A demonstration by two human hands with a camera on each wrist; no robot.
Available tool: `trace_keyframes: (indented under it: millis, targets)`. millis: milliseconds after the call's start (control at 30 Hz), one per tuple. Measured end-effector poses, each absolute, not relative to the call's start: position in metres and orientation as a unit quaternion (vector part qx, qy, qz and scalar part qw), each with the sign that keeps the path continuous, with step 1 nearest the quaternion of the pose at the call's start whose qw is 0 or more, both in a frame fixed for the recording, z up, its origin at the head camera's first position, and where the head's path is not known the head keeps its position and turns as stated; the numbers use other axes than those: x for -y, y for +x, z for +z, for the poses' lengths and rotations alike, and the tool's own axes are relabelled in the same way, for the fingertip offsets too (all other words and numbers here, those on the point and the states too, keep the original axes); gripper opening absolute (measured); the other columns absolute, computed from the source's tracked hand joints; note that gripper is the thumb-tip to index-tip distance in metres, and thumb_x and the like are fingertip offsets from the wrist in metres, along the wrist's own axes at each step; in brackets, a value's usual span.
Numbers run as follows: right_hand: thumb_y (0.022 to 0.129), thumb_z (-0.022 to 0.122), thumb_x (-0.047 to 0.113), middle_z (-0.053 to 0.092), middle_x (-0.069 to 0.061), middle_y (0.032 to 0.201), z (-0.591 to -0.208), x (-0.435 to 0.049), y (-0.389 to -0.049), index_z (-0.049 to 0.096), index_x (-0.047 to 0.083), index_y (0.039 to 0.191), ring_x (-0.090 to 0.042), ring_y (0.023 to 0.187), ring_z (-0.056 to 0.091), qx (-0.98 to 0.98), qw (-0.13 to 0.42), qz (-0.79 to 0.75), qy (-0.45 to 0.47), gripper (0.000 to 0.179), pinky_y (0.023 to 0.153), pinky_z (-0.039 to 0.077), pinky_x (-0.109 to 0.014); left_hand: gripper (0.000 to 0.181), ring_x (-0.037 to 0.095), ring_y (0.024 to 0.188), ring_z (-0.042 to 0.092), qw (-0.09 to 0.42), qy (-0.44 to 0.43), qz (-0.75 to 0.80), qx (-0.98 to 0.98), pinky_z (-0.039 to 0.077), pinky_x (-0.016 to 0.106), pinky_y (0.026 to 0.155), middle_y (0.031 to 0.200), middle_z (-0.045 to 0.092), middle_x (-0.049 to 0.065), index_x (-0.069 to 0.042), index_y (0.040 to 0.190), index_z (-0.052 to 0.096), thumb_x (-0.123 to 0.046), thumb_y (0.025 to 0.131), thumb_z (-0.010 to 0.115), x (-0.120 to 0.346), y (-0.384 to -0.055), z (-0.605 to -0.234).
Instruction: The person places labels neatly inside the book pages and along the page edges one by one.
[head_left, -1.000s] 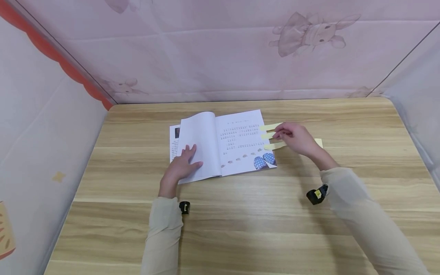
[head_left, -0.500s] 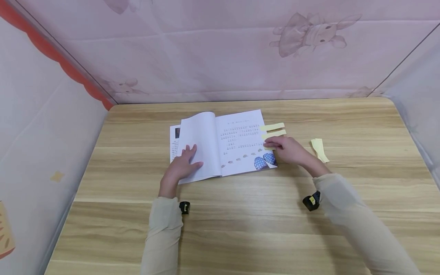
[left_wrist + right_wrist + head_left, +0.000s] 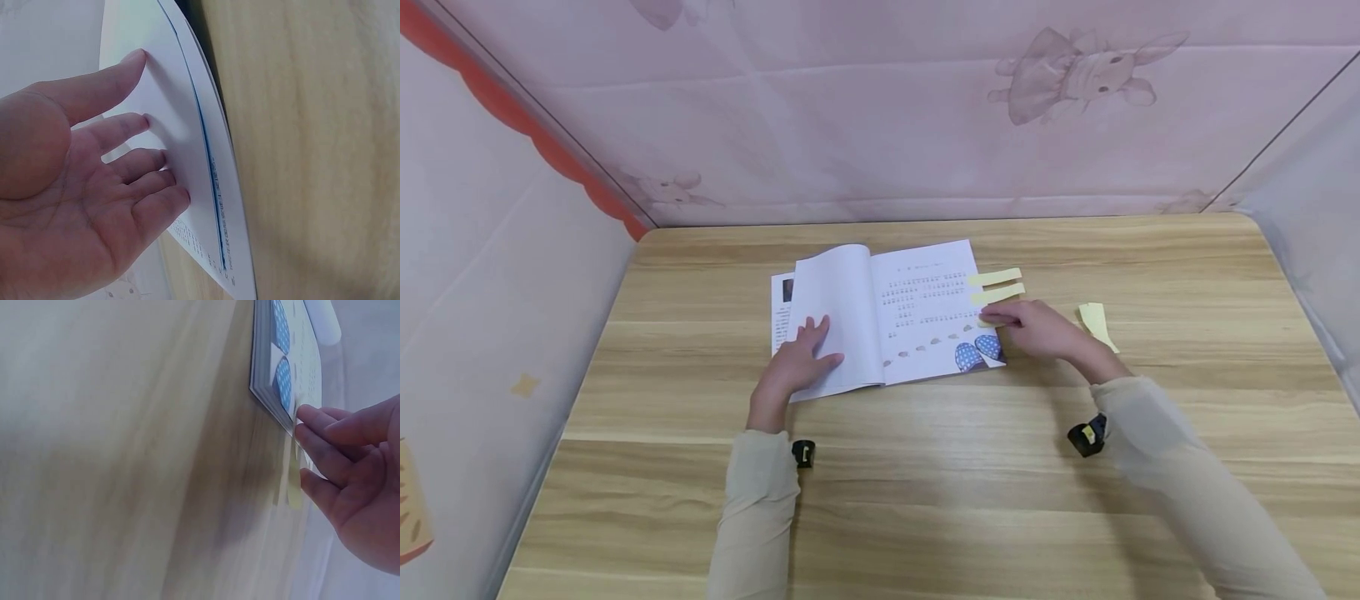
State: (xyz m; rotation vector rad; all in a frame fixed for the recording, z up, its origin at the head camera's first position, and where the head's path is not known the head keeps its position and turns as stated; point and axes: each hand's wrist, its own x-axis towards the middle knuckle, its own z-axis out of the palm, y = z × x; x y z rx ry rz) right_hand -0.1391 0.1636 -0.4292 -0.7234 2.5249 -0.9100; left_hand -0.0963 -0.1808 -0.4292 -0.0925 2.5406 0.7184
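Note:
An open book (image 3: 925, 333) lies on the table, its right page printed with text and blue spotted shapes near the bottom corner. My left hand (image 3: 797, 364) rests with spread fingers on the blank left page (image 3: 837, 283). Two yellow paper strips (image 3: 997, 293) stick out past the right page's edge. Just below them, my right hand (image 3: 1037, 327) presses its fingertips on a third yellow strip (image 3: 294, 487), mostly hidden under the hand in the head view. The right wrist view shows those fingers fairly straight at the book's edge.
Right of the right hand, more yellow strips (image 3: 1097, 327) lie on the wooden table (image 3: 925, 500). A pink patterned backdrop (image 3: 880, 125) stands along the table's far edge. Under the left page, another printed page (image 3: 780, 312) shows at the left.
My right hand has moved down from the upper strips to the lowest strip and stays there with fingertips on it. The left hand has kept its place on the page.

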Motion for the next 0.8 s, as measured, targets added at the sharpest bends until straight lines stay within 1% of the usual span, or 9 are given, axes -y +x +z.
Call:
trace_keyframes:
  millis: [33, 100, 200, 267, 367, 433, 567, 733, 800]
  targets:
    - [0.081, 0.039, -0.013, 0.056, -0.02, 0.121, -0.428, -0.165, -0.139, 0.047, -0.01, 0.126, -0.027, 0.096, 0.055, -0.893, 0.183, -0.323, -0.254, 0.046, 0.065, 0.042, -0.029, 0.069, 0.033, 0.137, 0.002, 0.247, -0.034, 0.264, -0.932, 0.01, 0.054, 0.107, 0.151, 0.002, 0.014, -0.014, 0.147, 0.015, -0.034, 0.092, 0.051, 0.181, -0.097, -0.43]
    - [0.079, 0.04, -0.014, 0.056, -0.02, 0.12, -0.426, -0.166, -0.14, 0.047, -0.011, 0.126, -0.025, 0.082, 0.056, -0.895, 0.188, -0.319, -0.248, 0.047, 0.06, 0.039, -0.027, 0.069, 0.033, 0.137, 0.003, 0.246, -0.033, 0.264, -0.932, 0.011, 0.054, 0.107, 0.151, 0.003, 0.015, -0.014, 0.147, 0.015, -0.034, 0.092, 0.052, 0.181, -0.097, -0.43]
    - [0.079, 0.04, -0.013, 0.057, -0.02, 0.12, -0.423, -0.166, -0.141, 0.047, -0.009, 0.126, -0.019, 0.059, 0.044, -0.899, 0.19, -0.312, -0.241, 0.048, 0.052, 0.036, -0.025, 0.069, 0.032, 0.137, 0.003, 0.247, -0.034, 0.263, -0.932, 0.011, 0.053, 0.107, 0.151, 0.003, 0.014, -0.014, 0.147, 0.015, -0.034, 0.091, 0.052, 0.181, -0.097, -0.429]
    - [0.079, 0.041, -0.012, 0.056, -0.019, 0.121, -0.423, -0.164, -0.141, 0.048, -0.009, 0.127, -0.019, 0.057, 0.04, -0.9, 0.189, -0.308, -0.244, 0.048, 0.052, 0.035, -0.026, 0.069, 0.032, 0.137, 0.002, 0.248, -0.035, 0.264, -0.931, 0.01, 0.054, 0.107, 0.151, 0.003, 0.014, -0.014, 0.147, 0.015, -0.033, 0.091, 0.052, 0.181, -0.097, -0.428]
    - [0.082, 0.041, -0.011, 0.056, -0.02, 0.121, -0.423, -0.16, -0.141, 0.05, -0.009, 0.125, -0.026, 0.08, 0.057, -0.898, 0.181, -0.301, -0.266, 0.044, 0.065, 0.044, -0.031, 0.069, 0.032, 0.137, 0.002, 0.25, -0.036, 0.265, -0.931, 0.01, 0.053, 0.107, 0.151, 0.003, 0.014, -0.014, 0.147, 0.015, -0.033, 0.091, 0.052, 0.18, -0.096, -0.427]
    - [0.085, 0.041, -0.009, 0.055, -0.021, 0.123, -0.423, -0.159, -0.141, 0.051, -0.008, 0.124, -0.029, 0.098, 0.055, -0.896, 0.177, -0.293, -0.281, 0.04, 0.076, 0.044, -0.035, 0.069, 0.032, 0.137, 0.002, 0.25, -0.035, 0.265, -0.931, 0.01, 0.053, 0.107, 0.151, 0.003, 0.014, -0.014, 0.147, 0.015, -0.033, 0.091, 0.052, 0.18, -0.096, -0.427]
    - [0.089, 0.041, -0.004, 0.05, -0.021, 0.128, -0.421, -0.16, -0.139, 0.052, -0.005, 0.125, -0.028, 0.095, 0.054, -0.893, 0.201, -0.28, -0.288, 0.038, 0.078, 0.042, -0.037, 0.069, 0.032, 0.137, 0.002, 0.25, -0.034, 0.264, -0.931, 0.01, 0.053, 0.107, 0.151, 0.003, 0.014, -0.014, 0.147, 0.015, -0.033, 0.091, 0.052, 0.18, -0.096, -0.426]
    - [0.089, 0.042, -0.004, 0.049, -0.021, 0.129, -0.416, -0.164, -0.136, 0.052, -0.004, 0.126, -0.029, 0.109, 0.05, -0.883, 0.234, -0.269, -0.305, 0.038, 0.087, 0.04, -0.04, 0.069, 0.033, 0.137, 0.003, 0.249, -0.031, 0.264, -0.931, 0.01, 0.053, 0.107, 0.151, 0.003, 0.014, -0.014, 0.147, 0.015, -0.033, 0.092, 0.052, 0.181, -0.097, -0.427]
    - [0.089, 0.043, -0.005, 0.051, -0.02, 0.128, -0.415, -0.165, -0.136, 0.052, -0.005, 0.125, -0.029, 0.108, 0.051, -0.881, 0.232, -0.273, -0.309, 0.037, 0.085, 0.041, -0.04, 0.069, 0.032, 0.137, 0.003, 0.249, -0.03, 0.263, -0.932, 0.01, 0.053, 0.107, 0.151, 0.003, 0.014, -0.014, 0.147, 0.015, -0.033, 0.092, 0.052, 0.181, -0.097, -0.428]
